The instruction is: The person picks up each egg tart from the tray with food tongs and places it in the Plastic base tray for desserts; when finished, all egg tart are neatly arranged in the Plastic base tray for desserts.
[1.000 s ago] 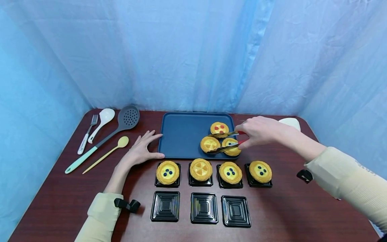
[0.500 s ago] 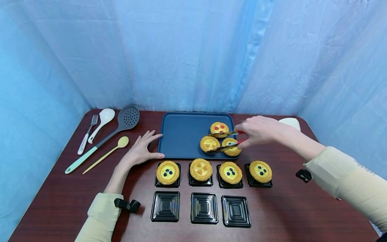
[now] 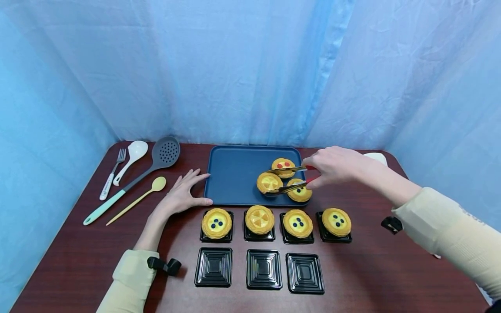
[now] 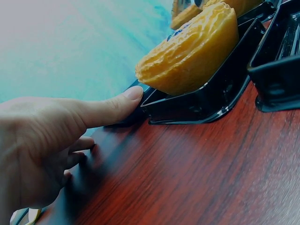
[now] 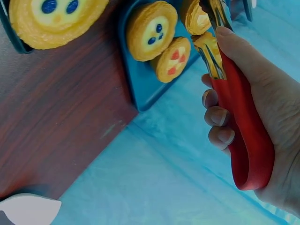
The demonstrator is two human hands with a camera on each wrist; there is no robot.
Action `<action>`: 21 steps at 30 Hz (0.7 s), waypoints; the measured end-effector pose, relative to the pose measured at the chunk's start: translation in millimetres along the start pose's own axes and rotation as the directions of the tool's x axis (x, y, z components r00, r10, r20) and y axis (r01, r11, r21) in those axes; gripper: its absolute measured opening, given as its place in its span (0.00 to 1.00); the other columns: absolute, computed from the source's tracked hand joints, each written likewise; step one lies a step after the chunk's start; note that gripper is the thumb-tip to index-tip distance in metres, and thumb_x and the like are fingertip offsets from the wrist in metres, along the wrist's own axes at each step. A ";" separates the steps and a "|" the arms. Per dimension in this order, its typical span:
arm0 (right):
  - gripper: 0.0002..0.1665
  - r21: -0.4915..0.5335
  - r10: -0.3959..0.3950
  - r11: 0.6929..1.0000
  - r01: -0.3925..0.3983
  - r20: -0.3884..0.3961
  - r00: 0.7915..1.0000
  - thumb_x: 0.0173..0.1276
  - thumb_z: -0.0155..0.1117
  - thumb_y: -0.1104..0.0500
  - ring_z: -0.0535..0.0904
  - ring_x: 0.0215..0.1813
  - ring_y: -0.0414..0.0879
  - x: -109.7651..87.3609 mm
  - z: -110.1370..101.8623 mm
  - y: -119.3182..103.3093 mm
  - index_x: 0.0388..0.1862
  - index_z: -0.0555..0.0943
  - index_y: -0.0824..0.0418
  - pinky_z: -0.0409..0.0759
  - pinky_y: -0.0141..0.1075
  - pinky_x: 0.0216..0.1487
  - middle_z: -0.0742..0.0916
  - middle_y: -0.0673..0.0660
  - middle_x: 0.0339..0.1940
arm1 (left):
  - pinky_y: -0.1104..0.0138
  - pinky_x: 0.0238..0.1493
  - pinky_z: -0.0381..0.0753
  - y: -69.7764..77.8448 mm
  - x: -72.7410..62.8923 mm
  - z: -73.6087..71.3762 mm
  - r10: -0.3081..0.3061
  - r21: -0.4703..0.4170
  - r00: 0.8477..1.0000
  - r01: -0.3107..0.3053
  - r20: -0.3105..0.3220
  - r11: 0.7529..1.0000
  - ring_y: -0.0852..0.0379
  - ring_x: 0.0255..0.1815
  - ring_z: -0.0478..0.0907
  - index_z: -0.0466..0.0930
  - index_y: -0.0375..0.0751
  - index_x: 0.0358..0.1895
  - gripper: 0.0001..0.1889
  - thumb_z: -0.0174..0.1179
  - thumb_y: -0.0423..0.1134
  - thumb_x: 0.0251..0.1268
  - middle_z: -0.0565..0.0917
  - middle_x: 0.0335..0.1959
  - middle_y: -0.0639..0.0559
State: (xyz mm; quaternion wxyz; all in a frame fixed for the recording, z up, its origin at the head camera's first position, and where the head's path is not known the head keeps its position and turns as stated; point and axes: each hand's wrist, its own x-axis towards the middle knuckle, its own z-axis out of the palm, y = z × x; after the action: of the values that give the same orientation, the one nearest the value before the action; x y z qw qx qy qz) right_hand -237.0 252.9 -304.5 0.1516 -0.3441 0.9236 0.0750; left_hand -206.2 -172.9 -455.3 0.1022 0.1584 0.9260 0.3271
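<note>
My right hand (image 3: 330, 166) grips red-handled tongs (image 5: 243, 117). The tong tips sit at either side of an egg tart with a yellow wedge pattern (image 3: 269, 182) over the blue tray (image 3: 235, 174). On the tray's right side are a tart with red pieces (image 3: 283, 165) and a tart with blue berries (image 3: 299, 194), both partly covered by the tongs in the head view. My left hand (image 3: 184, 193) lies at the tray's left edge with fingers spread. In the left wrist view its thumb (image 4: 133, 92) is at the tray's near corner, beside a black box holding a tart (image 4: 192, 56).
Several black boxes with tarts (image 3: 259, 220) line the front of the tray. Three black boxes (image 3: 264, 269) without tarts are nearer. At left lie a fork (image 3: 113, 174), a white spoon (image 3: 133, 156), a skimmer (image 3: 166, 152) and a yellow spoon (image 3: 145, 198). A white object (image 3: 377, 158) is back right.
The tongs and the wedge-patterned tart have shifted slightly left and away, with my right hand moving the same way. My left hand stays at the tray's edge.
</note>
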 end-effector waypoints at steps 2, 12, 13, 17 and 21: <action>0.29 0.003 -0.007 1.000 0.007 -0.008 1.000 0.64 0.73 0.38 0.76 0.28 0.38 0.7 -5.4 -2.6 0.57 0.84 0.53 0.76 0.35 0.31 0.87 0.45 0.32 | 0.36 0.84 0.34 -0.1 -0.9 -0.6 -0.001 -0.002 1.000 0.001 -0.002 1.000 0.33 0.87 0.40 0.62 0.46 0.80 0.46 0.73 0.54 0.61 0.51 0.85 0.34; 0.28 -0.029 -0.123 0.992 0.122 -0.078 0.989 0.65 0.73 0.39 0.76 0.26 0.38 3.4 -36.6 -40.4 0.55 0.83 0.55 0.75 0.35 0.27 0.87 0.47 0.33 | 0.36 0.84 0.33 -1.8 -2.3 -2.6 -0.005 -0.001 1.000 0.005 -0.003 1.000 0.33 0.87 0.40 0.62 0.47 0.80 0.46 0.73 0.55 0.61 0.51 0.85 0.34; 0.29 -0.035 -0.148 0.989 0.146 -0.087 0.985 0.65 0.73 0.38 0.78 0.28 0.38 3.1 -38.8 -46.0 0.56 0.83 0.56 0.77 0.35 0.28 0.89 0.48 0.37 | 0.36 0.84 0.34 -1.5 -2.1 -2.8 -0.004 0.000 1.000 0.004 -0.001 1.000 0.33 0.87 0.40 0.62 0.47 0.80 0.46 0.73 0.55 0.61 0.51 0.85 0.34; 0.32 -0.079 -0.243 0.969 0.235 -0.117 0.963 0.64 0.73 0.36 0.79 0.28 0.37 -0.1 -44.3 -70.6 0.57 0.83 0.56 0.80 0.33 0.28 0.90 0.49 0.40 | 0.36 0.84 0.33 0.4 -1.0 -4.1 0.000 0.001 1.000 0.000 0.005 1.000 0.33 0.87 0.39 0.62 0.47 0.81 0.46 0.73 0.55 0.61 0.51 0.85 0.34; 0.35 -0.130 -0.323 0.943 0.307 -0.130 0.937 0.64 0.71 0.33 0.79 0.26 0.36 -6.2 -44.5 -95.6 0.58 0.83 0.56 0.81 0.32 0.29 0.90 0.48 0.41 | 0.36 0.84 0.33 2.8 0.8 -5.3 0.000 0.007 1.000 0.000 0.008 1.000 0.33 0.87 0.39 0.61 0.47 0.81 0.47 0.72 0.55 0.62 0.50 0.85 0.34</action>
State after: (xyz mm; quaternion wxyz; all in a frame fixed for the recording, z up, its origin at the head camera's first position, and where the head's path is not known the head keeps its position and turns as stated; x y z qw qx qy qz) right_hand -179.8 174.0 -263.7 0.0734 -0.5002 0.8597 0.0736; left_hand -207.9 -173.6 -449.5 0.1054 0.1600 0.9268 0.3232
